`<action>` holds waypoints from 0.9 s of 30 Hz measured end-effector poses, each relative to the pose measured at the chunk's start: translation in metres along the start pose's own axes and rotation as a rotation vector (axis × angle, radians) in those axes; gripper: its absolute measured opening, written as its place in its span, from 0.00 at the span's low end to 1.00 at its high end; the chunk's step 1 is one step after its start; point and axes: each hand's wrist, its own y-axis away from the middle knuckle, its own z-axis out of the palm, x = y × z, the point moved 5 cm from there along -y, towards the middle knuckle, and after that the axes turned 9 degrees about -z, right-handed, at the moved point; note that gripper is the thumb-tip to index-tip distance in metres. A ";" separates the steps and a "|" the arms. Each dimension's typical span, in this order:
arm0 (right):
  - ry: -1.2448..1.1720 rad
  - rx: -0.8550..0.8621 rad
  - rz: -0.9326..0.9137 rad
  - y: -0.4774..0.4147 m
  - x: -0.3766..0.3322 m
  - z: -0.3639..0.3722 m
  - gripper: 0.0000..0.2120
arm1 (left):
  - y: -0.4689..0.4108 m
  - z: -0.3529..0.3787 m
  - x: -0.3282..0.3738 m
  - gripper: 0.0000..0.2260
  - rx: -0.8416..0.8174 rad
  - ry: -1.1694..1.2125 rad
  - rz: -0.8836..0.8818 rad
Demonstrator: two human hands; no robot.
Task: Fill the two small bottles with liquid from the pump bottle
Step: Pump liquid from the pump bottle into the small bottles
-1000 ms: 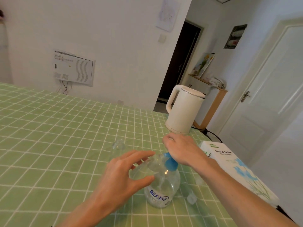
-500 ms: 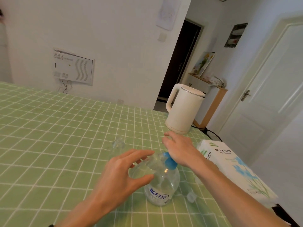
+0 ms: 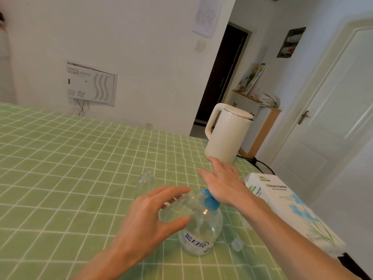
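Observation:
The clear pump bottle (image 3: 201,233), with a blue pump head (image 3: 210,202) and a blue-lettered label, stands on the green checked tablecloth (image 3: 60,178). My left hand (image 3: 149,217) grips a small clear bottle (image 3: 177,209) between fingers and thumb, tilted against the pump bottle's neck by the pump head. My right hand (image 3: 222,182) rests its heel on the blue pump head with the fingers stretched forward. A second small clear bottle (image 3: 146,179) stands upright on the cloth just beyond my left hand.
A white electric kettle (image 3: 228,134) stands at the table's far right, close beyond my right hand. A tissue paper box (image 3: 286,207) lies along the right edge. A small clear cap-like piece (image 3: 236,244) lies right of the pump bottle.
My right hand's fingers have straightened and reached forward over the pump head. My left hand keeps the small bottle at the pump.

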 end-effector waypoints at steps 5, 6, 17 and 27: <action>0.120 0.065 -0.038 -0.005 -0.005 -0.014 0.32 | -0.003 -0.004 0.005 0.27 0.013 0.015 0.010; 0.136 0.072 -0.045 -0.005 -0.005 -0.014 0.32 | -0.003 -0.005 0.005 0.27 0.008 0.016 0.008; 0.017 0.061 -0.053 0.002 -0.004 -0.003 0.30 | 0.000 -0.001 0.002 0.26 -0.003 -0.004 0.002; -0.106 0.075 -0.062 0.001 -0.005 -0.002 0.26 | -0.002 -0.001 0.001 0.26 0.012 0.025 0.014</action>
